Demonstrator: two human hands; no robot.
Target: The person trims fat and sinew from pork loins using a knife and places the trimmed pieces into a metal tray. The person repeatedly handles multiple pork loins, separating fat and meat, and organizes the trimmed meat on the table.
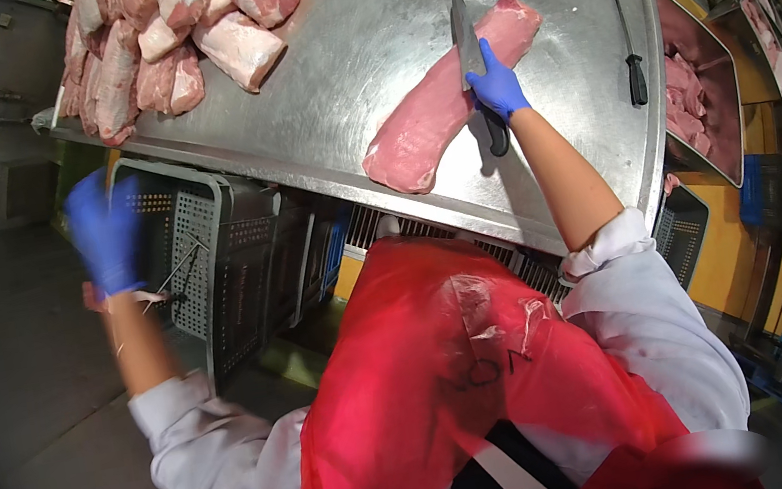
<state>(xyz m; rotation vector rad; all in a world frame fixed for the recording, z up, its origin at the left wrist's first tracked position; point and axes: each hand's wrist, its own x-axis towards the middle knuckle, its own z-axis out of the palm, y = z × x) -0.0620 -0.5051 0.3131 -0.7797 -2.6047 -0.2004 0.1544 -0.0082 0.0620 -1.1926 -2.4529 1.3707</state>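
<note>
A long pale-pink boneless loin of meat [429, 127] lies slantwise on the steel table [336, 81]. Over its far right part, my right hand [497, 87], in a blue glove, is closed on a knife [467, 36]. The blade points away from me, and the black handle sticks out below the hand. Off the table to the left, my left hand [106, 231], also blue-gloved, is smeared by motion beside a black perforated crate [196, 213]. A small pinkish strip [94, 297] shows by the left wrist; whether the hand holds it I cannot tell.
Several fat-covered meat pieces [179, 43] are heaped at the table's far left. A sharpening steel [628, 37] with a black handle lies near the right edge. Beyond that edge stands a tub [721, 84] of pink meat, with a dark crate [687, 226] nearer me.
</note>
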